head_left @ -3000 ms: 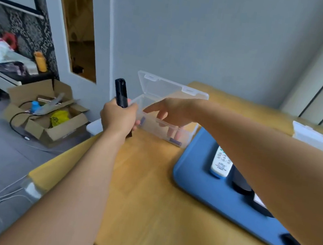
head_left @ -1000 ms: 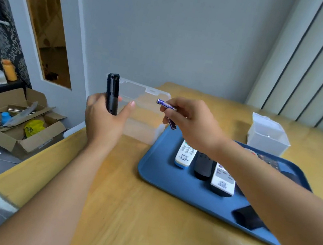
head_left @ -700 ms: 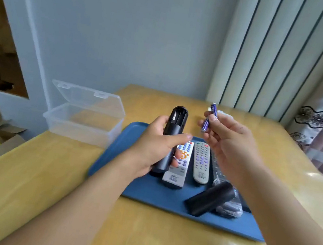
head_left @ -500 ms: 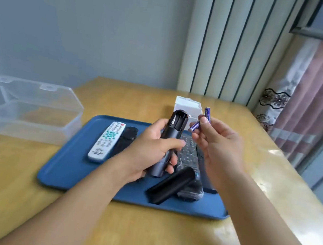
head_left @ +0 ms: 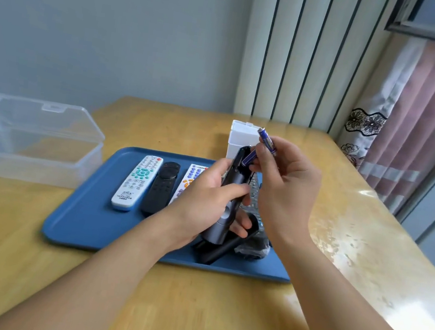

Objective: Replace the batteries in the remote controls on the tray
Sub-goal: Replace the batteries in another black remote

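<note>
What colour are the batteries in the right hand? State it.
Purple-blue with silver ends. The batteries show best in the head view, pinched in the right hand.

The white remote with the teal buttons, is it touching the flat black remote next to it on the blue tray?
Apart. The head view shows a thin strip of blue tray between the white remote and the flat black remote.

You have bare table (head_left: 186,317) along its near edge; the tray (head_left: 82,217) and clear box (head_left: 32,155) block its left.
</note>
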`<state>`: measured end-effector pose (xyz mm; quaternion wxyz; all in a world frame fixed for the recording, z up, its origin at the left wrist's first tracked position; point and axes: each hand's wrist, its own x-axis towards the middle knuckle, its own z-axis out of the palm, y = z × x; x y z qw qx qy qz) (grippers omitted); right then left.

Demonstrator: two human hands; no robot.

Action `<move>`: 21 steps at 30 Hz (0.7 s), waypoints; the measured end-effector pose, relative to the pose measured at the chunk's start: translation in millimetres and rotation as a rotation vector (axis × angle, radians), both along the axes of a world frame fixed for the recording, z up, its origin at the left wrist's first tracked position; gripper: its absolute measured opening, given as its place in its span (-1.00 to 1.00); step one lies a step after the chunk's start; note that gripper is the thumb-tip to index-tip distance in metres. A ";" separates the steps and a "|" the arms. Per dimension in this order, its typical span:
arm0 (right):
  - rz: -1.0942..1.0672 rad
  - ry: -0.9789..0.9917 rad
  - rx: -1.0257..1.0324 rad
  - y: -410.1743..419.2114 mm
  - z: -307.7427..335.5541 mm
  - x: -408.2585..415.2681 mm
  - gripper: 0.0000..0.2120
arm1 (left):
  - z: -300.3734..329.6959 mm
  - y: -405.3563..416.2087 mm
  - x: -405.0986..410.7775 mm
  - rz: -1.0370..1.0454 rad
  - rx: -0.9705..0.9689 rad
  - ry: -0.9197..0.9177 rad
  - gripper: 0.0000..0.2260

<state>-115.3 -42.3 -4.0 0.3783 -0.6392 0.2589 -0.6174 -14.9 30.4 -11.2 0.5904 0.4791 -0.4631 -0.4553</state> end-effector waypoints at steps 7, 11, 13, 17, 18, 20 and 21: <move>-0.001 0.118 -0.049 3.1 -0.1 -0.2 -0.90 | -5.1 -1.0 3.1 0.089 -0.029 -0.106 -0.82; -0.022 0.153 -0.088 0.0 -0.3 3.0 -0.91 | -5.6 -0.4 3.7 0.092 -0.051 -0.127 -0.82; -0.001 0.158 -0.075 1.7 -0.4 3.5 -0.93 | -4.8 0.6 3.4 0.093 -0.062 -0.123 -0.81; 0.011 0.152 -0.089 6.0 0.8 3.5 -0.90 | -4.6 0.2 3.3 0.118 -0.084 -0.106 -0.81; 0.035 0.152 -0.079 6.3 0.3 4.0 -0.90 | -4.7 -0.2 3.6 0.128 -0.086 -0.104 -0.81; 0.084 0.154 -0.044 5.8 -1.4 5.4 -0.92 | -5.0 -0.3 5.1 0.152 -0.075 -0.092 -0.78; 0.102 0.155 -0.026 6.1 -1.0 6.2 -0.93 | -5.2 -0.8 6.5 0.166 -0.063 -0.085 -0.77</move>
